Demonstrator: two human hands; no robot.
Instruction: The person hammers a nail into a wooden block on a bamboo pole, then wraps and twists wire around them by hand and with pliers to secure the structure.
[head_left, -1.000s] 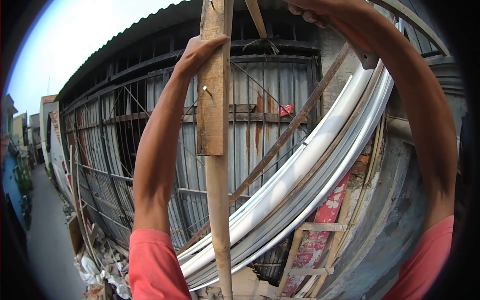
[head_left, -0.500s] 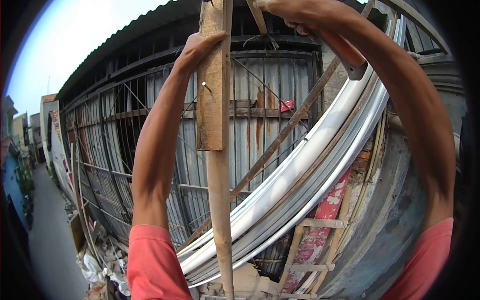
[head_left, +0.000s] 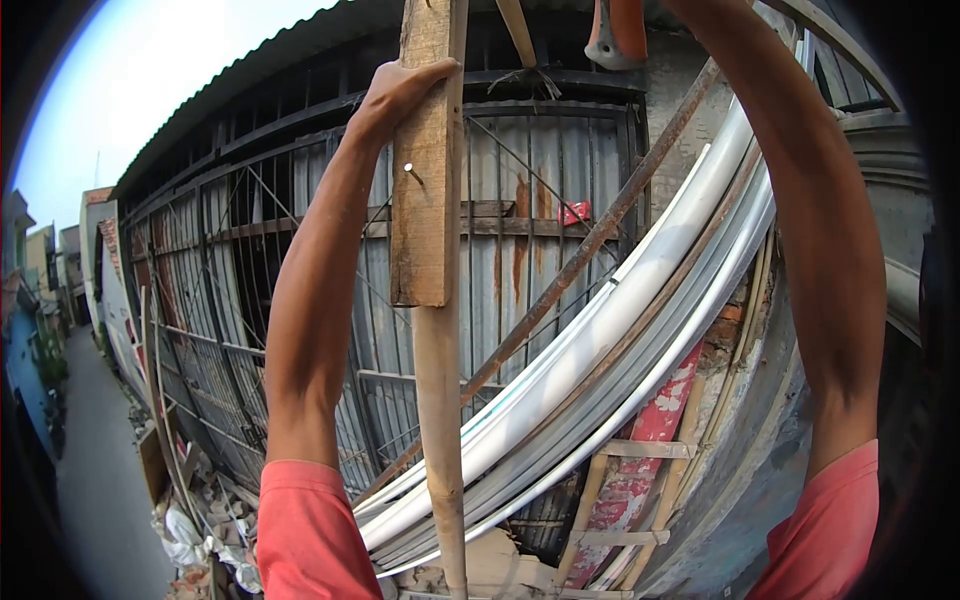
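Observation:
My left hand [head_left: 398,92] is closed around a rough wooden board [head_left: 422,220], holding it against an upright bamboo pole [head_left: 437,400]. One nail [head_left: 410,170] sticks out of the board's lower part, and another nail [head_left: 429,3] shows at the top edge. My right forearm [head_left: 800,170] reaches up past the top of the view, so the fingers are hidden. Beside it hangs the orange handle of a hammer [head_left: 625,35], its grey butt end pointing down; the hammer's head is out of view.
Long white pipes [head_left: 600,330] sag diagonally behind the pole. A rusty bar [head_left: 590,240] slants across a corrugated metal wall with a grille [head_left: 300,210]. A bamboo ladder [head_left: 640,450] leans at lower right. Rubble [head_left: 215,520] lies lower left beside a narrow lane [head_left: 95,440].
My right hand has risen out of view, and the hammer handle has swung up and left, now more upright. The left hand stays on the board, which has barely shifted.

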